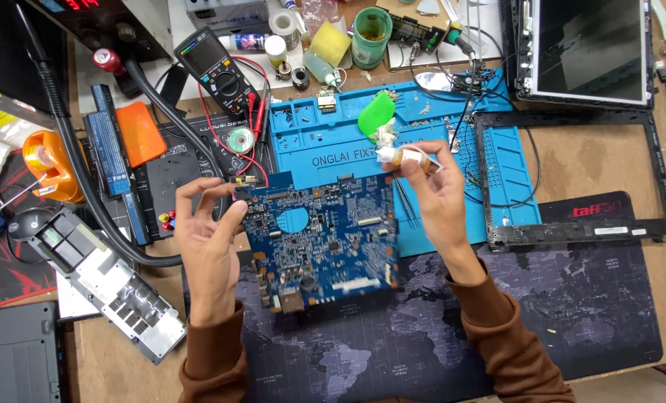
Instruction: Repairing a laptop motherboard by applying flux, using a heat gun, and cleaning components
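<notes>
One blue board, one small bottle, one multimeter, one blue mat, one black bezel, two hands. Left hand clamped on board's left edge, thumb and fingers closed around it, holding it tilted over map-print mat. Right hand just beside board's top right corner, fingers pinched shut on bottle.

Brown wooden workbench, evenly lit; dark world-map desk mat, blue silicone repair mat on top.

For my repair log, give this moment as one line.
left hand: holds blue circuit board | right hand: holds small tube | above map mat
</notes>
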